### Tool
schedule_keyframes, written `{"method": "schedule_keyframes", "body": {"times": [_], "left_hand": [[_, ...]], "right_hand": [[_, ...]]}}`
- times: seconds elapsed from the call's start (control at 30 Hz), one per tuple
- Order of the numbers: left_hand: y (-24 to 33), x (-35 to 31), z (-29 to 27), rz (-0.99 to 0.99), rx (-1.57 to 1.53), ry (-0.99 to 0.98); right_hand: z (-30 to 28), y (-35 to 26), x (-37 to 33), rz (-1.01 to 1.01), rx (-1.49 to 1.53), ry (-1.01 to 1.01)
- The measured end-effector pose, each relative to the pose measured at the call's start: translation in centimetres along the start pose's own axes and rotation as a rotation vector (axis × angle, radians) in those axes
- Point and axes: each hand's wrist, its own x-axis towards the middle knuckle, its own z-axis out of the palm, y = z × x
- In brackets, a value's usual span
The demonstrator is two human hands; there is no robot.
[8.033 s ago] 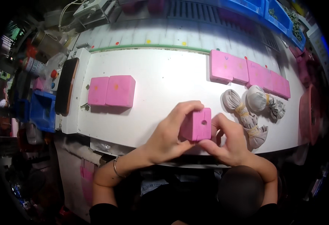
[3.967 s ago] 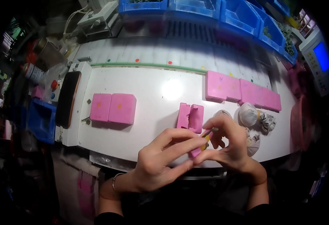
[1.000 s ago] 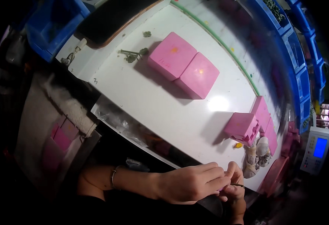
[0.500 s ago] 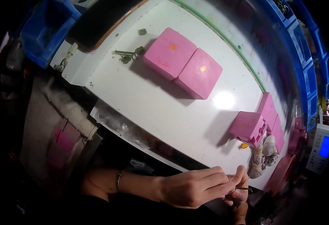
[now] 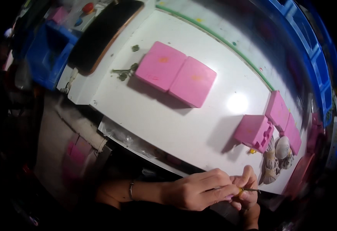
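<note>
Yellow piece (image 5: 241, 191), pinched by left hand (image 5: 197, 191) and right hand (image 5: 248, 184) fingers, beside tabletop (image 5: 164, 134) edge, open room beyond

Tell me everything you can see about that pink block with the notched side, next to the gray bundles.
The notched pink block is chunky and matte, perhaps rubber or wax. Its left part looks plain and flat; the side toward the picture's right is cut into steps and hollows. It sits on the white table, casting a shadow leftward. A small yellow piece lies by its lower edge. Whether that or the gray cloth bundles touch it, I cannot tell. Neither hand touches it.
</note>
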Motion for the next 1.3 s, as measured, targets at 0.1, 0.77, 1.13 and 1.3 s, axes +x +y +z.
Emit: {"method": "schedule_keyframes", "body": {"times": [0.1,0.77,1.13,1.3], "left_hand": [[-0.1,0.5,0.3,-0.015,0.044,0.029],[-0.3,3.8,3.5,-0.729,-0.507,-0.168],[1.2,4.0,3.0,-0.685,-0.166,-0.050],[1.3,4.1,3.4,-0.631,-0.100,-0.046]], "right_hand": [[-1.0,-0.7,1.0,0.049,0.128,-0.202],[-1.6,-1.8,1.8,-1.038,-0.926,0.117],[-2.1,-2.2,-0.6,-1.289,-1.481,0.224],[-2.0,-2.0,-0.5,-1.363,-1.563,0.328]]}}
